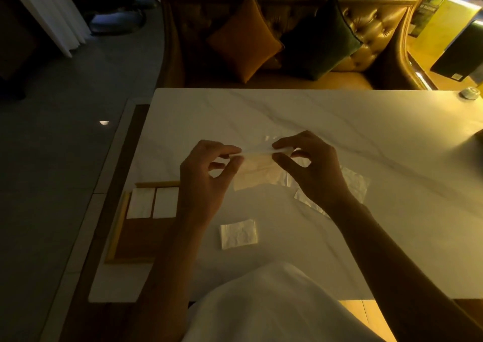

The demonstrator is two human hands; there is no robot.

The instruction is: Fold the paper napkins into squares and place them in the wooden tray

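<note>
Pinching the upper edge of a paper napkin (257, 170) from both ends, the two hands hovered just above the pale marble tabletop (339, 122). The left hand (206, 177) gripped the left end between thumb and forefinger, its remaining fingers curled loosely underneath and its wrist bent slightly inward. The right hand (313, 170) mirrored it, thumb and forefinger closed on the right end, back of the hand turned up, forearm running in from the lower right. Between them the edge was pulled taut and the rest of the sheet hung down toward the tabletop.

At the tabletop's left edge lay the wooden tray (116, 234), partly covered by the left forearm, with two folded napkins (153, 202) side by side at its far end. A folded square (239, 234) rested on the tabletop between the forearms, apart from the tray. Beneath the right wrist spread a crinkled sheet (355, 182); whether it was paper or plastic could not be told.
</note>
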